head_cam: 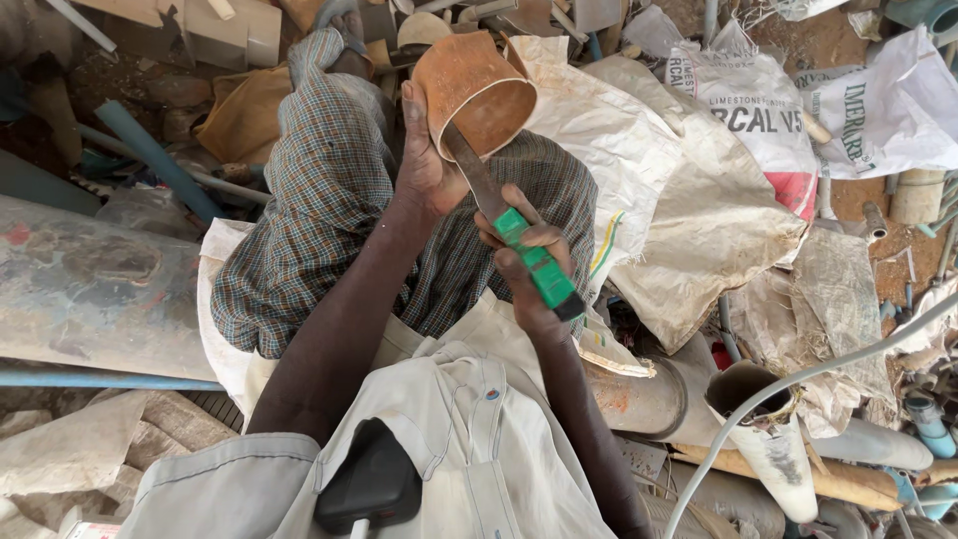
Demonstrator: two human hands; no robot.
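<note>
The pipe piece (471, 92) is far, held at its left side by the left hand (424, 165). The knife (514, 228) lies near it, in the right hand (526, 262). Sacks (699, 190) lie to the right.

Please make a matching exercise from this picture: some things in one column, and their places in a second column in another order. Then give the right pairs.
Things:
1. curved brown piece of plastic pipe
2. knife with a green handle
3. white woven sack
4. long blue pipe

Places:
A. gripped in the right hand, blade up inside the curved piece
B. lying flat at the left edge, under a big grey pipe
C. held up in the left hand
D. spread on the ground at the right

Pairs: 1-C, 2-A, 3-D, 4-B
</note>
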